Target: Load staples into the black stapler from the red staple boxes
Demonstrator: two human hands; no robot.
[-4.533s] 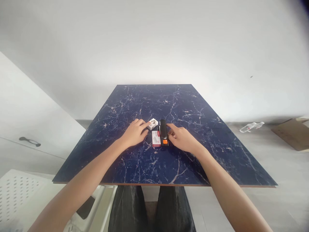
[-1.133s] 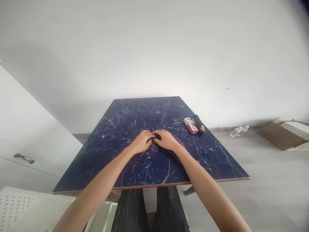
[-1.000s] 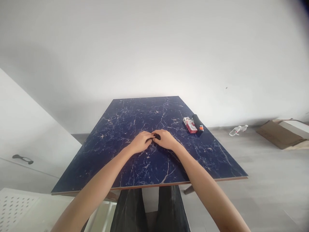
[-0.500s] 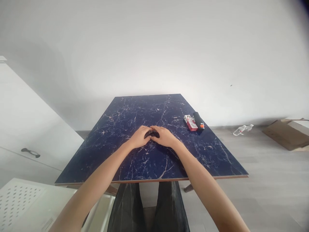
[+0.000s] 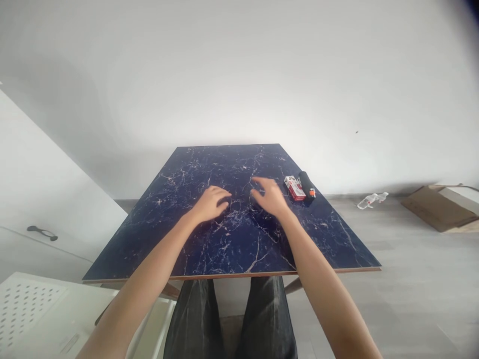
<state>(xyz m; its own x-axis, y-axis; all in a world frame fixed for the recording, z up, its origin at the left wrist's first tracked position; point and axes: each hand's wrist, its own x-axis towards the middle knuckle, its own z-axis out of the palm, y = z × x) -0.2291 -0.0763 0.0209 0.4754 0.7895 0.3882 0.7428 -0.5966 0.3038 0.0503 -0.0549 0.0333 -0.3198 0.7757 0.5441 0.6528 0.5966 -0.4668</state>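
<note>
Over the middle of the dark blue marbled table, my left hand is open and empty, thumb apart from the fingers. My right hand is open too, slightly blurred, with its thumb and fingers spread towards the left. A gap of bare tabletop separates the two hands. Just right of my right hand lies a small red and white box. Touching or close beside it is a black rolled item with an orange patch at its near end; its kind I cannot make out.
A white cabinet with a dark handle stands at the left, above a white perforated panel. On the floor to the right are clear plastic bottles and an open cardboard box. A pale wall rises behind the table.
My hands were together with fingertips meeting; now they are apart. The right has moved right and away from me, towards the small box, and the left slightly left.
</note>
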